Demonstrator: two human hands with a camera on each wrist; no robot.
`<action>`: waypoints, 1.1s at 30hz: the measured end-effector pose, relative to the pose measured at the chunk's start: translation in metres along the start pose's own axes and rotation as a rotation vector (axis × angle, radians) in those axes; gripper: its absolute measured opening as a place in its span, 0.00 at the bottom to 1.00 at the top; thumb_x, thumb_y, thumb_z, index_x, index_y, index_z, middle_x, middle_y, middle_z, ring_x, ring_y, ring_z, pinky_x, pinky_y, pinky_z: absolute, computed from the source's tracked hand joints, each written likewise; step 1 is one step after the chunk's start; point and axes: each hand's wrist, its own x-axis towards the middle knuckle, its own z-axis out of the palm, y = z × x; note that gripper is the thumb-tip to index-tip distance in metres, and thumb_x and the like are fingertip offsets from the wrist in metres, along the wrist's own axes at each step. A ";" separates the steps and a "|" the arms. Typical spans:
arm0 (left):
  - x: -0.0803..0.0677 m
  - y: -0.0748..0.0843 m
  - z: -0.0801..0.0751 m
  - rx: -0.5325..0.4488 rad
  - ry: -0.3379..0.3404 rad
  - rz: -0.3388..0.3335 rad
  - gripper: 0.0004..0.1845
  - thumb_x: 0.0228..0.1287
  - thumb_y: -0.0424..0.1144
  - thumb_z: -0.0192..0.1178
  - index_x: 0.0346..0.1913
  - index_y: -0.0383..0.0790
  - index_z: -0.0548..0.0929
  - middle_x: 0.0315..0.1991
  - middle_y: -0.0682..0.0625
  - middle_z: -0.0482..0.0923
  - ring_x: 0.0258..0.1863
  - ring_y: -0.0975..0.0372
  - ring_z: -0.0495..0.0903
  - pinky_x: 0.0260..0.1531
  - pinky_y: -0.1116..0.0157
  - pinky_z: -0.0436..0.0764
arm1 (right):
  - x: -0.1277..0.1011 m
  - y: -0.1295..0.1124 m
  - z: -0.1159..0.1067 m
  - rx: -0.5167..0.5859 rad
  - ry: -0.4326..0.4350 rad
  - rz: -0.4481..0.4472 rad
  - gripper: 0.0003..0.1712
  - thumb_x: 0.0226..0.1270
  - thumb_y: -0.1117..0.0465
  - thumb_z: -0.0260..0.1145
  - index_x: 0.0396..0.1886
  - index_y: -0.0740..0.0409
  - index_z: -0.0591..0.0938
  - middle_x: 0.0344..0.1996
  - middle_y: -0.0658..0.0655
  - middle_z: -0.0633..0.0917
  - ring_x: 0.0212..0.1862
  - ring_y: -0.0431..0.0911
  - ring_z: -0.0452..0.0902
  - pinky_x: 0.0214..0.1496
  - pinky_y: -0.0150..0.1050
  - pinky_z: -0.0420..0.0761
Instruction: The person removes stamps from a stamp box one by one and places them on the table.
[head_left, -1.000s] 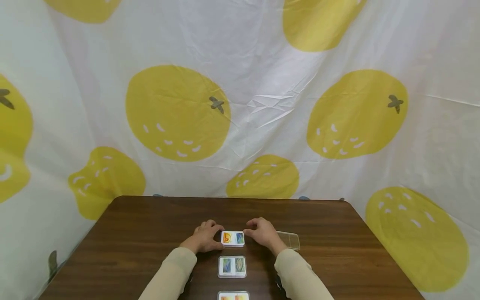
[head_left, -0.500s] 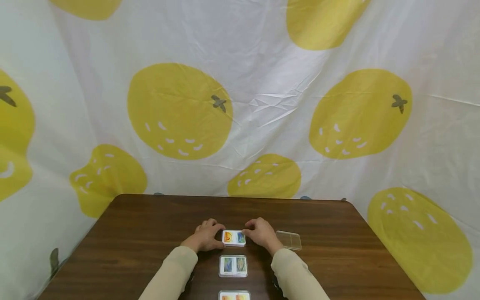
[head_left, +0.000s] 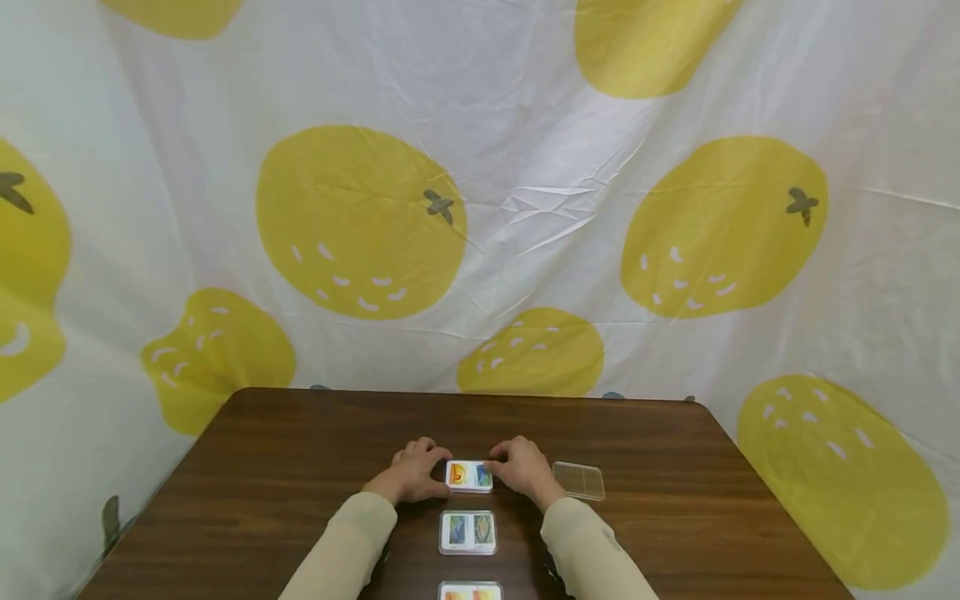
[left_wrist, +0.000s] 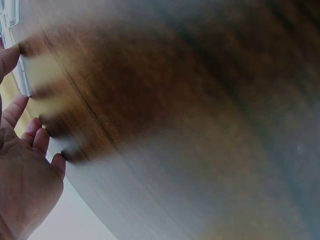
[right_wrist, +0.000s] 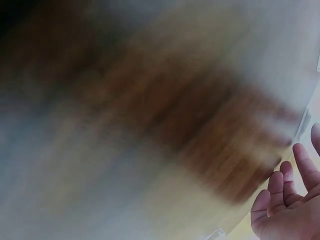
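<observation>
At the middle of the table a small stack of picture cards in a shallow case (head_left: pixel 468 477) shows an orange picture and a blue-green one. My left hand (head_left: pixel 409 473) holds its left end, with thumb and index finger at the near and far corners. The left wrist view shows that hand's fingertips (left_wrist: pixel 24 100) along the case's edge, the other fingers resting low over the table. From the right, my right hand (head_left: pixel 522 468) touches the far right corner with thumb and index fingertips. Its other fingers (right_wrist: pixel 276 187) are loosely bent in the right wrist view.
A clear plastic lid (head_left: pixel 581 482) lies right of my right hand. Nearer to me sits a second clear card case (head_left: pixel 468 532), with a third card case (head_left: pixel 470 592) cut off by the frame's bottom. The brown wooden table (head_left: pixel 285 450) ends at a fruit-print curtain (head_left: pixel 525 250).
The right hand's fingertips have moved slightly left onto the case's corner. My left hand keeps its place at the left end. The whole view has shifted a little.
</observation>
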 end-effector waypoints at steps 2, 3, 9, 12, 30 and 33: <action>0.000 0.000 0.000 0.003 0.000 0.000 0.29 0.57 0.49 0.70 0.60 0.42 0.77 0.60 0.40 0.66 0.61 0.44 0.63 0.62 0.42 0.59 | 0.000 0.001 0.001 -0.004 -0.003 -0.003 0.13 0.61 0.53 0.73 0.39 0.58 0.88 0.38 0.55 0.86 0.45 0.54 0.81 0.51 0.52 0.77; 0.000 0.000 0.000 0.004 0.000 -0.001 0.29 0.57 0.49 0.70 0.60 0.42 0.77 0.60 0.40 0.66 0.62 0.44 0.63 0.62 0.42 0.59 | 0.001 0.001 0.002 -0.008 -0.004 -0.007 0.13 0.61 0.53 0.73 0.38 0.58 0.88 0.37 0.55 0.86 0.45 0.54 0.80 0.51 0.52 0.77; 0.001 -0.001 0.002 0.003 0.000 -0.005 0.29 0.57 0.49 0.70 0.60 0.43 0.77 0.59 0.40 0.66 0.61 0.44 0.63 0.63 0.42 0.59 | 0.000 0.001 0.002 -0.015 -0.006 -0.003 0.10 0.61 0.54 0.73 0.36 0.57 0.88 0.36 0.53 0.85 0.43 0.53 0.80 0.50 0.51 0.77; 0.001 0.001 0.000 0.004 -0.008 -0.011 0.29 0.56 0.49 0.70 0.60 0.43 0.77 0.59 0.41 0.66 0.61 0.45 0.63 0.63 0.43 0.59 | 0.000 0.000 0.002 -0.013 -0.007 0.004 0.09 0.61 0.55 0.73 0.35 0.56 0.89 0.34 0.52 0.86 0.42 0.52 0.80 0.49 0.51 0.78; 0.000 0.000 0.001 -0.002 0.018 0.020 0.29 0.56 0.48 0.70 0.59 0.41 0.78 0.58 0.41 0.67 0.60 0.44 0.64 0.61 0.41 0.60 | 0.000 -0.002 0.002 -0.012 0.002 -0.024 0.06 0.61 0.59 0.73 0.33 0.56 0.87 0.33 0.51 0.85 0.40 0.50 0.80 0.46 0.48 0.78; 0.000 -0.001 0.001 -0.001 0.016 0.015 0.29 0.56 0.48 0.70 0.59 0.42 0.78 0.57 0.41 0.67 0.60 0.45 0.64 0.61 0.41 0.60 | 0.001 -0.001 0.003 -0.001 0.003 -0.011 0.05 0.60 0.59 0.74 0.32 0.55 0.86 0.32 0.50 0.84 0.38 0.48 0.79 0.45 0.48 0.77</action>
